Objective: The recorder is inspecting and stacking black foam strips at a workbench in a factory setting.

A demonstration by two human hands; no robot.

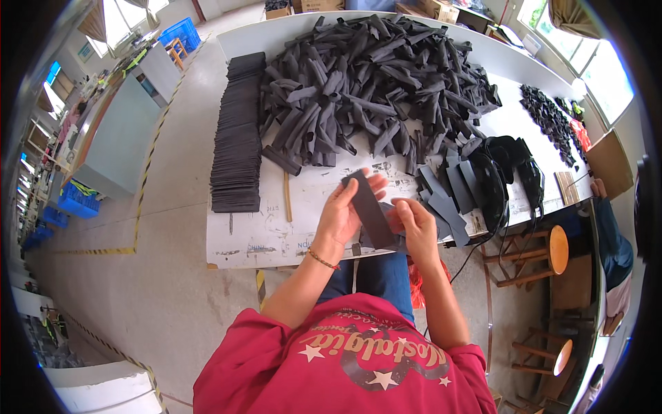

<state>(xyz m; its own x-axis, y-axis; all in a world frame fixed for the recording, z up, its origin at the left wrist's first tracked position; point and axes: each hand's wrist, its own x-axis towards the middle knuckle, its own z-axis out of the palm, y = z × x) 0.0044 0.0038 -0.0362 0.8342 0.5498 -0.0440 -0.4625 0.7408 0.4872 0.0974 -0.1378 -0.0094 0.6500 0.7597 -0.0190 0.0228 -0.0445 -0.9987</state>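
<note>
My left hand (340,214) is closed on a flat dark grey fabric strip (372,215), its thumb lying across the upper end. The strip slants down to the right above the table's near edge. Close by its lower end is my right hand (418,228), thumb and fingers curled together; what they pinch is hidden. More dark material (394,241) shows beneath the strip, between the hands. Left of them stands a long, neat stack of flat dark pieces (238,138). Beyond is a big loose heap of curled dark fabric pieces (372,90).
Flat dark sheets (448,193) and black items with cables (500,172) lie at the right of the white table (276,241). A thin wooden stick (287,196) lies near the stack. Wooden stools (558,248) stand to the right, near another person (614,234). Small dark pieces (548,124) lie farther right.
</note>
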